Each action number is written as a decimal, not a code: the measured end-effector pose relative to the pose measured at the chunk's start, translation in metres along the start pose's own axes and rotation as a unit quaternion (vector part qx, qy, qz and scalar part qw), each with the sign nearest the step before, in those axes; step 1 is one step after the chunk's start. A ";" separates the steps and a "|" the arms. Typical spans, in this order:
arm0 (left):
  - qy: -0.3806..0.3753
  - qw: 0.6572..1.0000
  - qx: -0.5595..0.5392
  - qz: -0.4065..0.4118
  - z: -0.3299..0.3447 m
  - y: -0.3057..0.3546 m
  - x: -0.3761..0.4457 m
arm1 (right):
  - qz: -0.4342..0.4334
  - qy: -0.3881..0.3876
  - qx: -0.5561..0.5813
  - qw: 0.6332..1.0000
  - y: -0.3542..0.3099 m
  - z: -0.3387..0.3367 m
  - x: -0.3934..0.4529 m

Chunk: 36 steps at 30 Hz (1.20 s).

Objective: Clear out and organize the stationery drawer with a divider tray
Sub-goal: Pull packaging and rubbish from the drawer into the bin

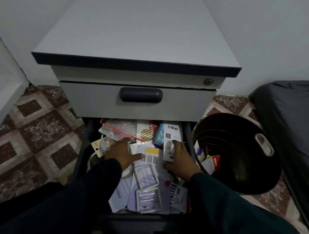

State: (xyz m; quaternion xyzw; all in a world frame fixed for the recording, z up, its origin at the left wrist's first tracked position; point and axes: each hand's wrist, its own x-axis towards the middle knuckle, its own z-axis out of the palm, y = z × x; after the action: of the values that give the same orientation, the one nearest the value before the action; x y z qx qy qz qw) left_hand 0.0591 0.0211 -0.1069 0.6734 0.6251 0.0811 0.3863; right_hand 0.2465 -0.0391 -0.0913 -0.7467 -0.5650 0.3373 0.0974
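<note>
Drawer [84, 146] clutter dim; right hand [180, 158] grips card pack [172, 140], left hand [121, 152] seemingly spread flat.

Both hands and sleeves hide much of the drawer [84, 146].

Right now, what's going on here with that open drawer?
A person is sorting through a cluttered open drawer of a small grey cabinet. The right hand holds a white packet, thumb curled under it. The left hand rests with spread fingers on the pile, beside a barcoded card. A black bin stands right of the drawer with a few packets already inside. No divider tray is in view, and the drawer is still full.
</note>
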 end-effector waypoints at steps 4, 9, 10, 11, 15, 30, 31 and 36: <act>0.018 0.999 0.029 -0.021 0.006 0.001 0.002 | 0.003 -0.023 0.005 1.000 0.000 0.007 0.002; 0.024 0.999 0.022 -0.035 0.012 0.000 0.001 | 0.013 -0.028 -0.009 0.999 0.003 0.013 0.001; 0.024 0.998 0.036 -0.035 0.011 0.001 0.001 | 0.014 -0.026 -0.018 0.999 0.004 0.015 0.001; 0.023 0.997 0.057 -0.038 0.011 0.003 0.000 | 0.014 -0.021 -0.025 0.999 0.005 0.017 0.002; 0.019 0.991 0.122 -0.043 0.010 0.010 -0.003 | 0.023 0.003 -0.022 0.999 0.005 0.020 0.001; -0.011 0.996 -0.091 -0.020 -0.020 -0.005 -0.019 | 0.059 0.078 0.123 0.988 -0.006 0.008 -0.018; 0.003 0.994 -0.105 -0.028 -0.024 -0.007 -0.020 | 0.064 0.083 0.133 0.986 -0.006 0.007 -0.020; 0.049 0.984 -0.161 -0.050 -0.038 -0.010 -0.029 | 0.092 0.116 0.214 0.966 -0.008 0.003 -0.031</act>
State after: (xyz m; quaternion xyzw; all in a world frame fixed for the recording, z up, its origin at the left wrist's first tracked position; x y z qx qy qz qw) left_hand 0.0234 0.0097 -0.0761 0.5652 0.6550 0.1939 0.4626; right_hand 0.2339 -0.0651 -0.0772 -0.7911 -0.3933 0.3691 0.2884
